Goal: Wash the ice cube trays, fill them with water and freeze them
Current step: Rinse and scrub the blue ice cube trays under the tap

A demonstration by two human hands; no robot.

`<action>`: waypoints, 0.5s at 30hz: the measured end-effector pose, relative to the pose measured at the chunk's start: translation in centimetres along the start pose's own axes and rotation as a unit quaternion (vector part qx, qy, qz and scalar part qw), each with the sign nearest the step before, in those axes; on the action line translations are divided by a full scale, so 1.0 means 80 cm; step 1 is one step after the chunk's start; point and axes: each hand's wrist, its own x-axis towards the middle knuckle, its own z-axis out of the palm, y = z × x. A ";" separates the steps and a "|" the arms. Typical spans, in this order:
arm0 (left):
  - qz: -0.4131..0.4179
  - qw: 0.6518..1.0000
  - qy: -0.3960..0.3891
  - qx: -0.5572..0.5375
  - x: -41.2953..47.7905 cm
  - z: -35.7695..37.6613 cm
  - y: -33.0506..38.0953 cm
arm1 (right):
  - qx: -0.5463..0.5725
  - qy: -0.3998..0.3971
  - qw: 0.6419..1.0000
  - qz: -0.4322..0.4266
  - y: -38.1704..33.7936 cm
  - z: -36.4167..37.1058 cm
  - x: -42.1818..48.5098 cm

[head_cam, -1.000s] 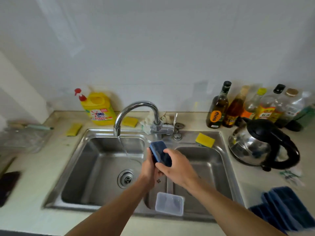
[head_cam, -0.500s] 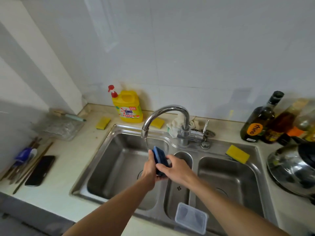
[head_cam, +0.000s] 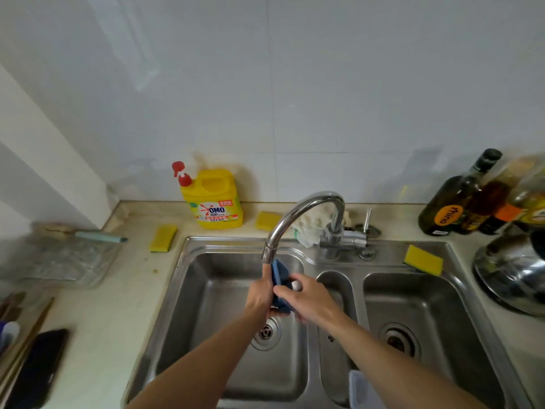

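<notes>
Pale counter runs all round a steel sink (head_cam: 206,305) with two big bowls. Nearest, a clear plastic box (head_cam: 362,391) sits at the near edge of the sink, between the bowls. A black phone (head_cam: 38,367) lies on the counter at the near left.

Two bare arms reach over the left bowl. The left hand (head_cam: 261,293) and the right hand (head_cam: 306,296) both grip a blue ice cube tray (head_cam: 280,274), with fingers curled round its sides. The tray stands on end, its top just under the mouth of the tap (head_cam: 306,208). It is too hard to tell if water is running.

The tray looks small and light, and maybe a bit bendy. It will likely be slippery when wet, so holding both long edges seems best.

Farther back, a yellow sponge (head_cam: 423,259) lies on the sink's far right rim, near a shiny kettle (head_cam: 513,273). By the far wall stands a yellow soap bottle (head_cam: 213,199) that says "OMO". At the far right, a dark bottle (head_cam: 445,202) has a round orange label that seems to say "rhino".
</notes>
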 end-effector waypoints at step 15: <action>0.028 0.977 -0.125 0.170 0.041 -0.027 0.047 | 0.072 0.094 0.990 0.072 -0.001 0.036 0.041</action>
